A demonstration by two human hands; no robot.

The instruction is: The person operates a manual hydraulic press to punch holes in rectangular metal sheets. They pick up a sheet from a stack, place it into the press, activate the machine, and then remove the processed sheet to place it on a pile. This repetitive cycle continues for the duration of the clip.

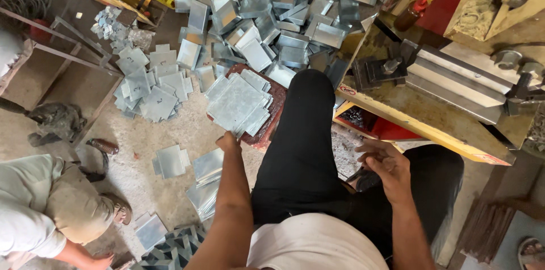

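The person is wearing a plain white, short-sleeved cotton top, its cloth showing as a pale rounded shape at the bottom edge of the view, and both forearms are showing bare below it. They are wearing black trousers of a smooth, matte fabric, fitting closely over the thighs and knees, with no visible pattern, stripe or marking. The left hand [228,141] and the right hand [387,166] are going without gloves, and no watch, ring or band is showing on either wrist or on the fingers. Dark grime is smudging the right hand's fingers. The feet are hidden from view.
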